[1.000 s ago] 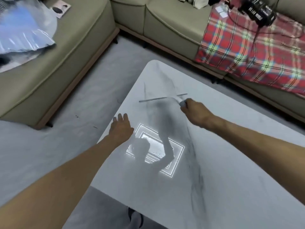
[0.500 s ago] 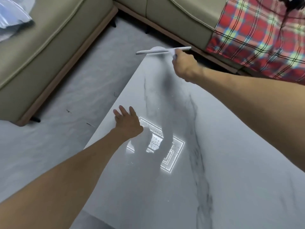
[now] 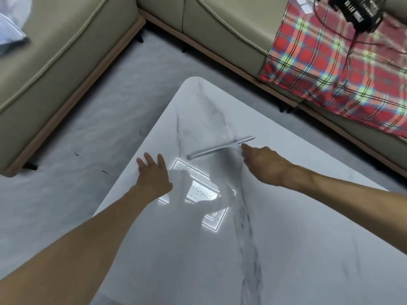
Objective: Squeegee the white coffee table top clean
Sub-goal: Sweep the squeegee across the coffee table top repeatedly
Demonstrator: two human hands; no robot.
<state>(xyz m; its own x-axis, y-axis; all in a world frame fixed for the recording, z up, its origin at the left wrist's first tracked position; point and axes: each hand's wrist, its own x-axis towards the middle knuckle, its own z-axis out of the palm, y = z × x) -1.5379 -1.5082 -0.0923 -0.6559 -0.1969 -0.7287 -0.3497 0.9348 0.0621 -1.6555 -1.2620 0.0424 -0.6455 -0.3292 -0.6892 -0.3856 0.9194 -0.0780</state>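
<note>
The white marble-patterned coffee table (image 3: 297, 227) fills the lower right of the view, with its rounded far corner at the upper middle. My right hand (image 3: 264, 164) grips the handle of a slim white squeegee (image 3: 220, 148). Its blade lies flat across the table top, running left to right just beyond the hand. My left hand (image 3: 154, 175) rests palm down with fingers spread near the table's left edge. Water droplets show in the bright ceiling-light reflection (image 3: 198, 190) between the two hands.
A beige sectional sofa (image 3: 66, 51) wraps the left and far sides. A red plaid blanket (image 3: 341, 73) with a black device (image 3: 359, 12) and cables lies on it at the upper right. Grey carpet (image 3: 99, 128) lies between sofa and table.
My right hand has pulled the squeegee back from the far corner of the table toward me, down the surface. My left hand has stayed planted near the left edge.
</note>
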